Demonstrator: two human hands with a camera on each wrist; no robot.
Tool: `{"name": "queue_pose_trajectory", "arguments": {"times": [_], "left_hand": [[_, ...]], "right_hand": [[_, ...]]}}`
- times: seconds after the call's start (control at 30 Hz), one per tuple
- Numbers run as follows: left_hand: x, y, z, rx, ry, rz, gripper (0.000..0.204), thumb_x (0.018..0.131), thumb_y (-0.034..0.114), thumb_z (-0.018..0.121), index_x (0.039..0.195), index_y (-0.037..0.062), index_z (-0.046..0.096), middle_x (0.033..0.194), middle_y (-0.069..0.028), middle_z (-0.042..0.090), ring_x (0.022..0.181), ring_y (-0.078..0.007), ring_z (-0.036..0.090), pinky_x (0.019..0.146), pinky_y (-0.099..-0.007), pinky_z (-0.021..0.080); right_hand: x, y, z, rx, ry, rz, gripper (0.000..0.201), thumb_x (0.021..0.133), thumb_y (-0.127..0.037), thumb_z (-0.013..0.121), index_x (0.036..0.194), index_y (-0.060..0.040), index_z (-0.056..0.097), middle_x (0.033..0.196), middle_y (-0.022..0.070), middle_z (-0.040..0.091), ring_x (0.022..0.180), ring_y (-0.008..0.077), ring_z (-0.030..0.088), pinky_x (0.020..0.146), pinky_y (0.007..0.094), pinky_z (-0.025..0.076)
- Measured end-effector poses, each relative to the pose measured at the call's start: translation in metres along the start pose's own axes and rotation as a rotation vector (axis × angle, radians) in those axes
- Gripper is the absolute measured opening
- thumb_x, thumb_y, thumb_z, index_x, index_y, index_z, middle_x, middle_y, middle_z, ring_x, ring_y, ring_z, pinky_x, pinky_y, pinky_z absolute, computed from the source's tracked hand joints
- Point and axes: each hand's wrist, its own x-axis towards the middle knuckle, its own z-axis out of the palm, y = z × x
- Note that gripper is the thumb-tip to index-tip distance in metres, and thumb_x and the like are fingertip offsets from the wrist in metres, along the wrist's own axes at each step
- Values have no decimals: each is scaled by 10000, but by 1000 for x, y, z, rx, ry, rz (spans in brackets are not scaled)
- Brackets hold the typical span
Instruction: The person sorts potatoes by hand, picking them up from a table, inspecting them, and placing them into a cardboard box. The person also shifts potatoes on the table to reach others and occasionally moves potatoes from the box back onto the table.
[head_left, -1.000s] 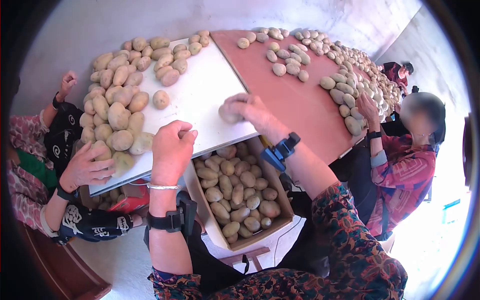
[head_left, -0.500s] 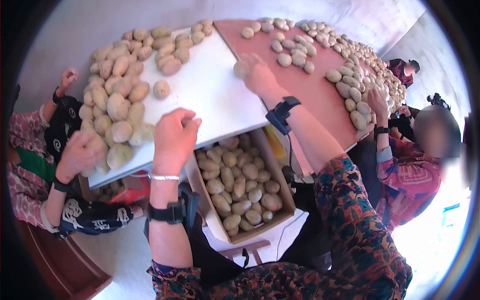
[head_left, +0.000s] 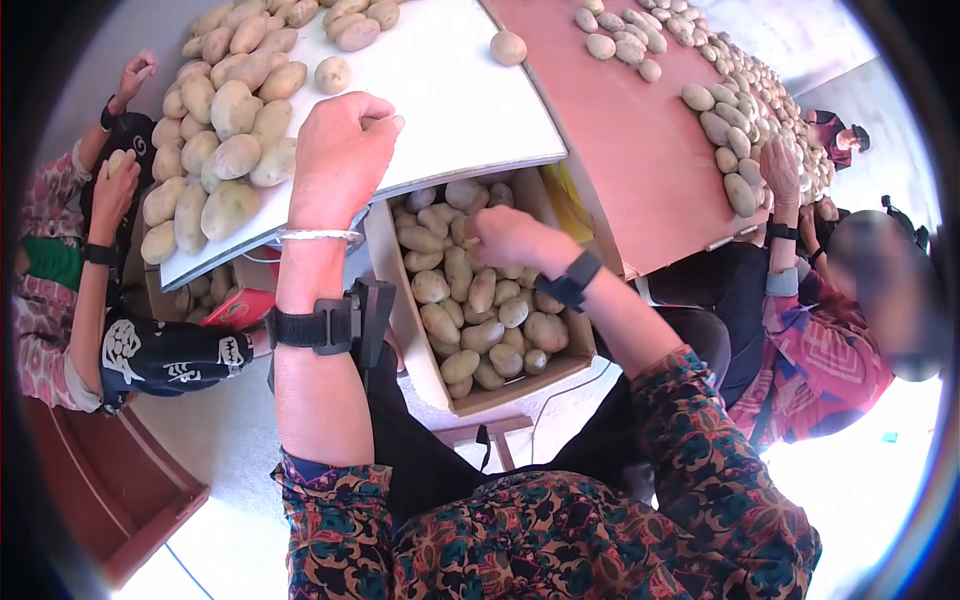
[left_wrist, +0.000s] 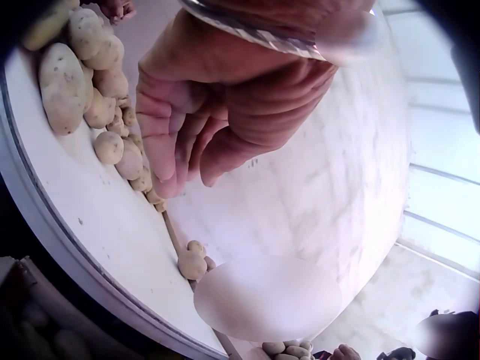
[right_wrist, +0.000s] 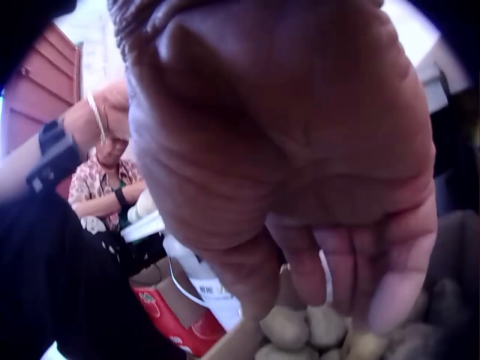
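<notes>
My left hand (head_left: 345, 150) hangs over the front part of the white board (head_left: 440, 110), fingers loosely curled and nothing between them. In the left wrist view, its thumb and fingers (left_wrist: 159, 154) point down with a gap between them. My right hand (head_left: 520, 240) reaches into a cardboard box (head_left: 480, 400) full of potatoes (head_left: 482, 290). The right wrist view shows its palm bare and its fingertips close over a yellowish potato (right_wrist: 364, 345). A single potato (head_left: 508, 47) lies on the white board by the seam with the red board.
Potatoes (head_left: 235, 105) are heaped on the white board's left side, with one loose potato (head_left: 332, 75) beside them. More lie across the red board (head_left: 650, 190). A person at left holds a potato (head_left: 116, 162); another person's hand (head_left: 780, 175) is at the right heap.
My right hand has carried a potato to the seam, left it there and come back down over the box. The view has tilted downward. My left hand stays loosely curled above the board.
</notes>
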Motion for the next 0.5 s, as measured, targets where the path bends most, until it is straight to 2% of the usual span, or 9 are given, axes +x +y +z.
{"name": "queue_pose_trajectory", "arguments": {"times": [0.1, 0.17, 0.2, 0.27, 0.3, 0.37, 0.5], "left_hand": [[1, 2, 2, -38, -11, -5, 257, 830, 115, 658, 1012, -66, 674, 803, -73, 681, 691, -113, 633, 587, -226, 471], [2, 2, 3, -3, -5, 12, 261, 829, 118, 663, 1013, -66, 676, 804, -75, 681, 691, -114, 631, 597, -226, 476], [1, 3, 3, 3, -4, 9, 261, 829, 118, 663, 1013, -66, 676, 804, -75, 681, 691, -114, 631, 597, -226, 476], [-1, 6, 2, -7, 1, 0, 263, 833, 124, 663, 1014, -66, 679, 806, -77, 682, 694, -116, 633, 607, -228, 481], [5, 4, 2, 1, -7, -19, 263, 833, 124, 663, 1014, -66, 679, 806, -77, 682, 694, -116, 633, 607, -228, 481], [6, 1, 3, -9, 0, -12, 252, 835, 125, 663, 997, -66, 685, 803, -79, 682, 699, -119, 637, 612, -235, 486], [8, 4, 3, 28, -7, -13, 239, 837, 123, 660, 980, -66, 688, 793, -78, 680, 700, -122, 639, 618, -240, 491]], "right_hand": [[46, 9, 50, -55, 100, 64, 404, 825, -236, 682, 1168, -26, 642, 991, 232, 686, 973, 368, 664, 858, 439, 523], [70, 10, 67, 116, 278, -7, 460, 775, -268, 718, 1179, -58, 657, 1170, 213, 649, 1153, 350, 594, 969, 438, 486], [77, 9, 69, 121, 275, -12, 460, 775, -268, 718, 1179, -58, 657, 1170, 213, 649, 1153, 350, 594, 969, 438, 486], [93, 8, 68, 103, 209, -83, 638, 715, -342, 772, 1277, -83, 613, 1268, 206, 604, 1254, 333, 523, 1029, 433, 444], [102, 9, 66, 117, 192, -84, 638, 715, -342, 772, 1277, -83, 613, 1268, 206, 604, 1254, 333, 523, 1029, 433, 444], [113, 11, 63, 85, 41, 2, 747, 655, -384, 813, 1311, -100, 597, 1366, 181, 545, 1300, 315, 485, 1056, 419, 424], [108, 1, 42, 127, -82, -21, 796, 652, -376, 831, 1352, -116, 558, 1361, 220, 501, 1230, 367, 526, 1041, 406, 436]]}}
